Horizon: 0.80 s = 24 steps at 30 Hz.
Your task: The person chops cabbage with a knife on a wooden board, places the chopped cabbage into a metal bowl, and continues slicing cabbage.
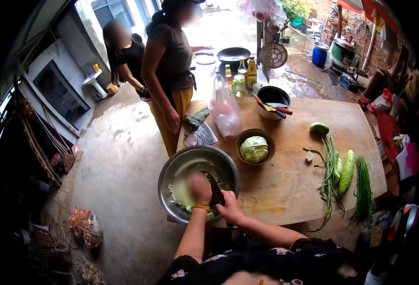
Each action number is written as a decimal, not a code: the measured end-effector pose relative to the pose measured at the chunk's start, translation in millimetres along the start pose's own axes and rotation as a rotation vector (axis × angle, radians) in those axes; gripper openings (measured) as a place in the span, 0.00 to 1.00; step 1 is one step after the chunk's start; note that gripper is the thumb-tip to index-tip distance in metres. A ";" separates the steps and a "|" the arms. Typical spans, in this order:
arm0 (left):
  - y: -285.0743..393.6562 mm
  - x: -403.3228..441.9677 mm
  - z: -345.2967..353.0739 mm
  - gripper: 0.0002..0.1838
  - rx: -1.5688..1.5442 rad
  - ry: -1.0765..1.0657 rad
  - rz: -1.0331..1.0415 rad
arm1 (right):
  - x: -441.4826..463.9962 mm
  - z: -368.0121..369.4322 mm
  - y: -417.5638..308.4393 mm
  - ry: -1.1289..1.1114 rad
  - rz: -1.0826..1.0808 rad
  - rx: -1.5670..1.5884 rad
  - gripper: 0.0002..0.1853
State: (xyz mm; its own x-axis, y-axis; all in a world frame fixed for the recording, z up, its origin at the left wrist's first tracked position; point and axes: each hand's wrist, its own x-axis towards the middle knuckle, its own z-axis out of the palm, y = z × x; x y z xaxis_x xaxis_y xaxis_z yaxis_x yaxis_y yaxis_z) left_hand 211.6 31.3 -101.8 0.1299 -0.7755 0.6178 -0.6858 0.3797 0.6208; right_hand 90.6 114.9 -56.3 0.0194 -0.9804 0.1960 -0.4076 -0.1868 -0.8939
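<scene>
A large metal basin (164, 183) stands at the table's near left corner, with pale shredded pieces inside. Over it, my right hand (231, 209) is closed round the lower part of a dark, speckled, long tool (214, 188), whose upper part reaches into the basin. My left hand (200, 190), with a yellow band at the wrist, is over the basin against the tool's left side. Blur smears its fingers, so what it holds is hidden. A brown bowl (238, 154) with a cabbage (254, 149) is just right of the basin.
On the wooden table (285, 190) are a plastic bag (226, 114), a dark pot (272, 97) with utensils, cucumbers (346, 173), long beans (330, 166) and green stalks (363, 190). Bottles (251, 73) and a wok (233, 54) stand behind. Two people (169, 61) (129, 59) stand at the back left.
</scene>
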 end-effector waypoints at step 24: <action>6.7 28.2 -37.3 0.13 0.635 -0.196 0.189 | -39.3 -134.9 45.8 0.147 0.609 0.867 0.27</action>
State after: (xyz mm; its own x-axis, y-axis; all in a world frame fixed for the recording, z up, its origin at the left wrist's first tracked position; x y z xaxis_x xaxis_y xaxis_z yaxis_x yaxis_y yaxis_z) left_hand 237.3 30.8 -62.3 -0.1240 -0.8249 0.5514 -0.9782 0.1948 0.0714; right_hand -51.9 153.3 -50.5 -0.1023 -0.9172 -0.3851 0.4775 0.2943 -0.8279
